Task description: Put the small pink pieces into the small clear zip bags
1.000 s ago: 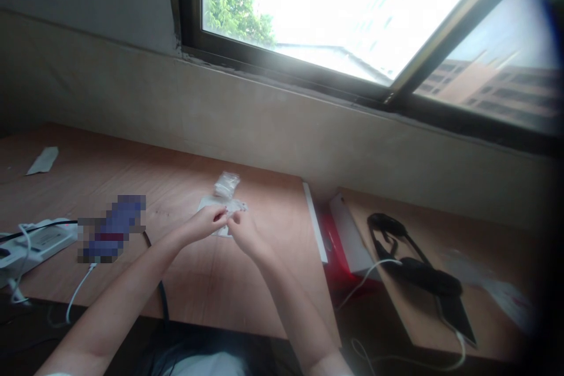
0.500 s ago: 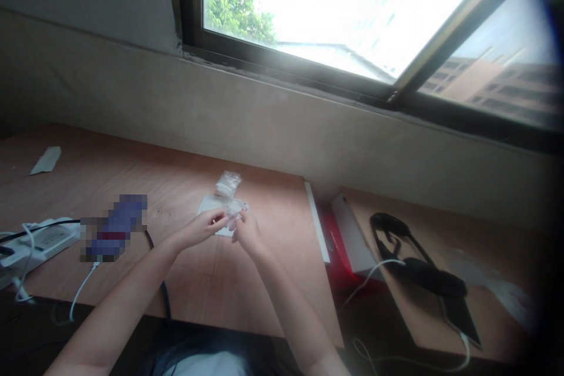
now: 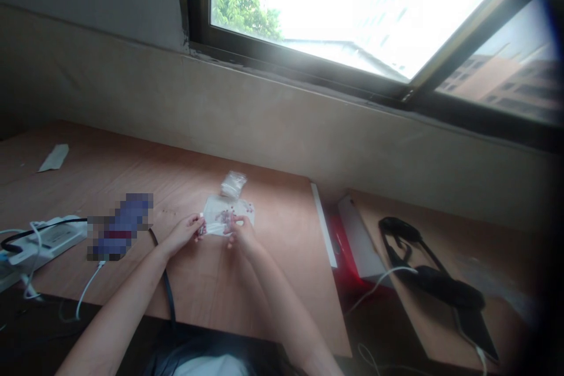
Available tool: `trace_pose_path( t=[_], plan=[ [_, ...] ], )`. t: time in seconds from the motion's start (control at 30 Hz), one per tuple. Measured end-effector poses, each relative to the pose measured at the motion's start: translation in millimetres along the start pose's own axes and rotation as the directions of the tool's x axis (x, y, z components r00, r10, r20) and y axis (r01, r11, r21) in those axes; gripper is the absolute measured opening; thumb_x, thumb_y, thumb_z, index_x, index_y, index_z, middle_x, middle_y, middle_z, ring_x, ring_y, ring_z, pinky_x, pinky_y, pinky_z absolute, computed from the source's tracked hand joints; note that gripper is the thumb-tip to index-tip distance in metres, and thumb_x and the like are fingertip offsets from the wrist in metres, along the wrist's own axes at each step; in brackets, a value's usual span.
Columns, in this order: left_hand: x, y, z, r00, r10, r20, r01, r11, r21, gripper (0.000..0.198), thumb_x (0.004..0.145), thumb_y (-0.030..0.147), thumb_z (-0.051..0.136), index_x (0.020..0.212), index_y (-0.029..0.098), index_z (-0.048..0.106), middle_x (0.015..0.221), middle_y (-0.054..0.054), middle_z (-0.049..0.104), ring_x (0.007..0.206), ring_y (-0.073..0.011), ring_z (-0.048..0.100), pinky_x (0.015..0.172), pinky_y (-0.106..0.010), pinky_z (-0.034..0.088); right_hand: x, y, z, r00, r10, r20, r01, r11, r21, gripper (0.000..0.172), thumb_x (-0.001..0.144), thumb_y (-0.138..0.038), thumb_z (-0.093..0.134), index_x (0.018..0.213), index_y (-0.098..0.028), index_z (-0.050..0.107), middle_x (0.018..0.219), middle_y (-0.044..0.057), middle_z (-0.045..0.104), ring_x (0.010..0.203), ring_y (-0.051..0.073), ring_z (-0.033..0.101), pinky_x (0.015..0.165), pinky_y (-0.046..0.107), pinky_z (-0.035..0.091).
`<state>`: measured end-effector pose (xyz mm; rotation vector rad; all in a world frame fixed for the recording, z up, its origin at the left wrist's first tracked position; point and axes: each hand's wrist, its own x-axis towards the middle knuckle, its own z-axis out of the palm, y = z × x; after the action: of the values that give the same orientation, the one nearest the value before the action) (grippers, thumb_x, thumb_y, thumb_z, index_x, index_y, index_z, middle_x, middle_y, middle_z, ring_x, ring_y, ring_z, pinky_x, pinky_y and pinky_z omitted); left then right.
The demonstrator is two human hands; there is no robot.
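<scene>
Both hands pinch one small clear bag (image 3: 229, 212) of dark red bits by its near edge over the wooden table (image 3: 211, 288), your left hand (image 3: 181, 236) at its 8 o'clock corner, your right hand (image 3: 241, 235) at 6 o'clock. At the bag's 12 o'clock lies a crumpled clear packet (image 3: 232, 183); a white power strip (image 3: 46, 239) sits at 9 o'clock.

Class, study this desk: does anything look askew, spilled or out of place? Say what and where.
A red and white box sits tilted in the gap between the left desk and right desk. Tiny specks lie loose on the wood left of the clear bag, perhaps spilled from it.
</scene>
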<state>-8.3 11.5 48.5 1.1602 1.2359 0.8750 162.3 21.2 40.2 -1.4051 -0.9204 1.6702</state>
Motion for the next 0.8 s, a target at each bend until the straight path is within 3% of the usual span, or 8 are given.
trace_pose_path(
  t=[0.1,0.2,0.4,0.6,0.7,0.8],
  plan=[
    [5,-11,-7.1,0.994,0.014,-0.105,-0.012,1.000,0.025,0.034,0.068,0.047,0.047,0.057,0.014,0.044,0.048,0.004,0.045,0.040,-0.0076,0.043,0.038,-0.019,0.033,3,10,0,1.000,0.022,0.022,-0.023,0.999,0.027,0.025,0.068,-0.036,0.050,0.082,-0.022,0.035,0.054,-0.006,0.056,0.033,0.007,0.044,0.033,0.019,0.038],
    [10,-24,-12.9,0.990,-0.006,-0.142,0.011,0.999,0.033,0.034,0.068,0.047,0.047,0.059,0.014,0.045,0.049,0.004,0.046,0.040,-0.0074,0.044,0.037,-0.018,0.035,8,18,1,0.994,0.045,0.096,-0.044,0.999,-0.010,0.030,0.066,-0.042,0.054,0.081,-0.021,0.039,0.056,-0.004,0.057,0.036,0.008,0.048,0.033,0.020,0.039],
    [11,-32,-17.3,0.973,-0.081,-0.216,0.082,0.997,-0.005,0.031,0.069,0.044,0.048,0.070,0.013,0.047,0.056,0.001,0.052,0.043,-0.0081,0.049,0.040,-0.019,0.039,27,32,5,0.996,0.072,0.052,-0.066,0.991,-0.115,0.023,0.062,-0.031,0.062,0.073,-0.016,0.049,0.049,-0.003,0.053,0.036,0.008,0.048,0.032,0.020,0.040],
    [5,-19,-18.8,0.985,-0.141,-0.101,0.131,0.986,-0.101,0.034,0.067,0.047,0.050,0.071,0.014,0.045,0.059,0.001,0.053,0.048,-0.0093,0.052,0.046,-0.022,0.044,35,32,-1,0.993,0.074,0.093,-0.066,0.994,-0.084,0.021,0.061,-0.030,0.063,0.066,-0.013,0.052,0.052,0.000,0.055,0.036,0.007,0.048,0.035,0.019,0.039],
    [5,-16,-18.6,0.976,-0.216,-0.027,0.214,0.975,-0.058,0.040,0.068,0.055,0.042,0.066,0.015,0.043,0.052,0.004,0.048,0.038,-0.0073,0.046,0.036,-0.019,0.037,36,32,-5,0.990,0.073,0.121,-0.068,0.996,-0.052,0.023,0.059,-0.031,0.064,0.065,-0.012,0.053,0.053,0.000,0.056,0.037,0.007,0.048,0.036,0.019,0.039],
    [8,-8,-17.7,0.979,-0.204,0.006,0.204,0.978,0.033,0.042,0.068,0.056,0.040,0.060,0.015,0.041,0.046,0.006,0.043,0.033,-0.0047,0.038,0.031,-0.016,0.029,37,34,-9,0.987,0.059,0.148,-0.060,0.998,0.002,0.025,0.057,-0.032,0.065,0.066,-0.011,0.054,0.055,0.001,0.057,0.040,0.007,0.049,0.038,0.019,0.039]
  ],
)
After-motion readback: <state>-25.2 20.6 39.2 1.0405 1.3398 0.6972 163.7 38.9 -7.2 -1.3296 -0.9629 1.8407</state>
